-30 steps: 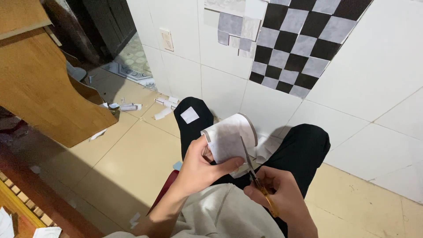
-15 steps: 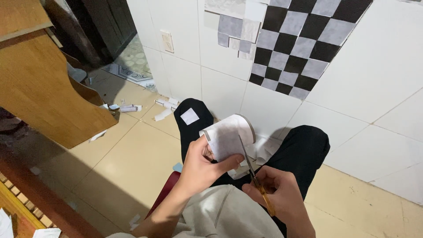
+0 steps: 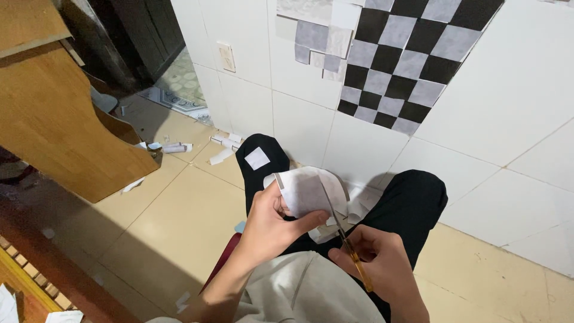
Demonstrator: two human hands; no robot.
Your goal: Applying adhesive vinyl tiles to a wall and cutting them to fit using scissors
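My left hand (image 3: pixel 272 224) pinches a curled white sheet of paper (image 3: pixel 308 191) over my lap. My right hand (image 3: pixel 379 269) grips scissors (image 3: pixel 341 230) with orange handles; their blades run up across the sheet. I sit on the floor in black trousers, knees raised toward the wall. A small white paper square (image 3: pixel 258 158) lies on my left knee (image 3: pixel 263 155). More white paper pieces (image 3: pixel 365 200) rest between my legs.
A checkerboard of black and grey squares (image 3: pixel 394 66) is stuck on the white tiled wall ahead. A wooden desk panel (image 3: pixel 60 125) stands at the left. Paper scraps and small tubes (image 3: pixel 176 147) lie on the beige floor tiles by a dark doorway (image 3: pixel 137 42).
The scissors have worked slightly further into the sheet, and my left hand has turned the paper a little. Otherwise the scene is the same.
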